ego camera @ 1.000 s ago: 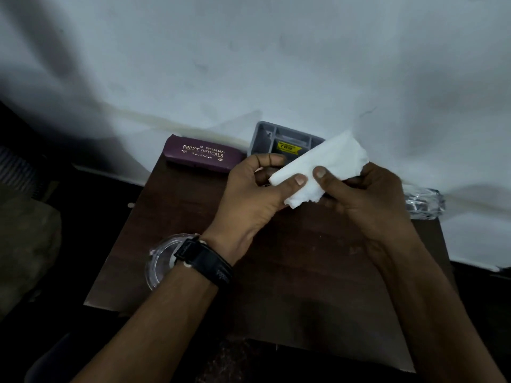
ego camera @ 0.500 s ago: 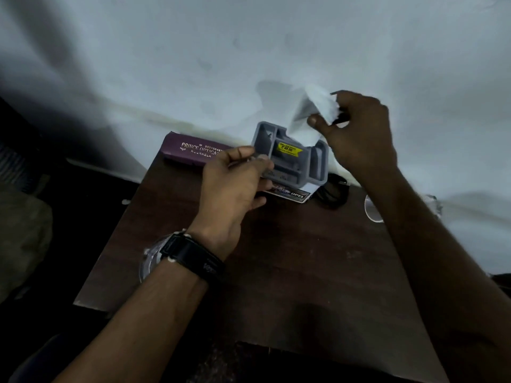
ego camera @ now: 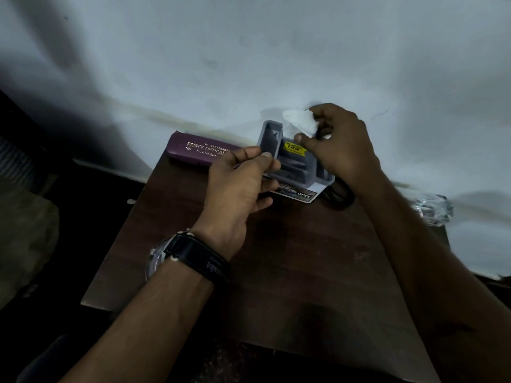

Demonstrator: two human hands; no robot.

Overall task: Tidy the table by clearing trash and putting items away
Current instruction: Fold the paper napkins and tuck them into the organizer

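While our right hand (ego camera: pixel 343 145) pinches a crumpled white paper tissue (ego camera: pixel 300 121) just above the grey plastic compartment organiser (ego camera: pixel 296 167) at the back of the dark wooden tabletop (ego camera: pixel 290 272), our left hand (ego camera: pixel 237 183) grips the organiser's left wall.

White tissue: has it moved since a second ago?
Yes. The white tissue, pinched by the right hand, rose from before the grey organizer to above its back rim.
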